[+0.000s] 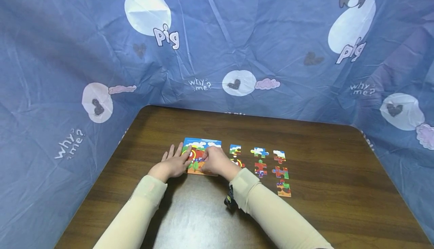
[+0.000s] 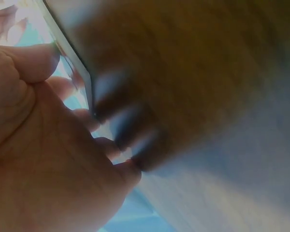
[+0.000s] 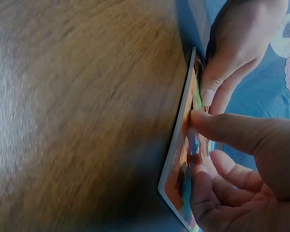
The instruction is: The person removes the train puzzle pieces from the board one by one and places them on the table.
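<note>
A colourful puzzle board [image 1: 196, 140] lies on the table, printed with blue sky, clouds, a red shape and orange ground. My left hand [image 1: 173, 165] rests at its left side, fingers spread, with the thumb over the picture. In the left wrist view the thumb [image 2: 41, 63] lies at the board's edge. Over the right part of the board, my right hand [image 1: 218, 162] has its thumb and fingers bent down at the picture. In the right wrist view, the right thumb [image 3: 208, 123] and index finger pinch at a puzzle piece [image 3: 195, 147], whose outline is mostly hidden.
Several loose puzzle pieces stand in rows right of the board, among them a sky piece [image 1: 260, 152], a red piece [image 1: 261, 168] and a corner piece [image 1: 284, 189]. My right forearm partly covers this area. Beyond the brown table [image 1: 322, 143] hangs a blue printed cloth [image 1: 288, 34].
</note>
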`<state>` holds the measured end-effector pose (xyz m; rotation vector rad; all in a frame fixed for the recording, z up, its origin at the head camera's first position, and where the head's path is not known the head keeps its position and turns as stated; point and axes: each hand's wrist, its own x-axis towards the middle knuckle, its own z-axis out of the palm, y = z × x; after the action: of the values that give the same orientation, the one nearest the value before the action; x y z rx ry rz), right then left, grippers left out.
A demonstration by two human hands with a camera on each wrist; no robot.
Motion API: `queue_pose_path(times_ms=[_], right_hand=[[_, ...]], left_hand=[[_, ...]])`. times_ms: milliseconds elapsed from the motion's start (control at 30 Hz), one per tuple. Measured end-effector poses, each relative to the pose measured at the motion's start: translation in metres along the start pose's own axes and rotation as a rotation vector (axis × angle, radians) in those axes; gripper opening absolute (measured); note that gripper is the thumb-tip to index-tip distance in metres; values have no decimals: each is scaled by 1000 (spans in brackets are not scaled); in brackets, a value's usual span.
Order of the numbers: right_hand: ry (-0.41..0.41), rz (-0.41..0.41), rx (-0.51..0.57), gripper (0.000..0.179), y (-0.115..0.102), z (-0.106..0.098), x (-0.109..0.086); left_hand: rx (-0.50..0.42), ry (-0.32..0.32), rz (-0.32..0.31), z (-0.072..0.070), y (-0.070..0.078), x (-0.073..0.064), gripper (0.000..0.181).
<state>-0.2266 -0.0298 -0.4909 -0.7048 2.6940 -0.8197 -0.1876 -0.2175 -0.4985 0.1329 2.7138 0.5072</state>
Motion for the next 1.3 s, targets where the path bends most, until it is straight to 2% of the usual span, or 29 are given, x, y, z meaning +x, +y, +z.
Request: queue_pose_path(times_ms=[133,300,467,733,867,1000,1133,1300], right_hand=[[5,32,48,44,1,1,1],[-20,110,170,21,0,-1,2],[10,127,232,22,-1,-6,-3],[-13,41,272,31,10,-15,-9],[-11,4,286,23,19,-23,-14],[-5,24,333,7,26,-33,-21],[-3,68,363,5,34,-41,-30],[-11,68,379,6,44,-55,-44]], left_hand=[[-9,-1,-4,4,-4,4,62],[-9,4,5,17,-20,23,63],[-21,-6,7,14,-17,20,63],[-26,-7,6,14,-17,19,63],[-23,10,18,15,-18,19,63],[-15,25,31,12,-15,15,62],[-11,35,46,10,-13,12,60],[-13,30,52,7,-12,11,62]])
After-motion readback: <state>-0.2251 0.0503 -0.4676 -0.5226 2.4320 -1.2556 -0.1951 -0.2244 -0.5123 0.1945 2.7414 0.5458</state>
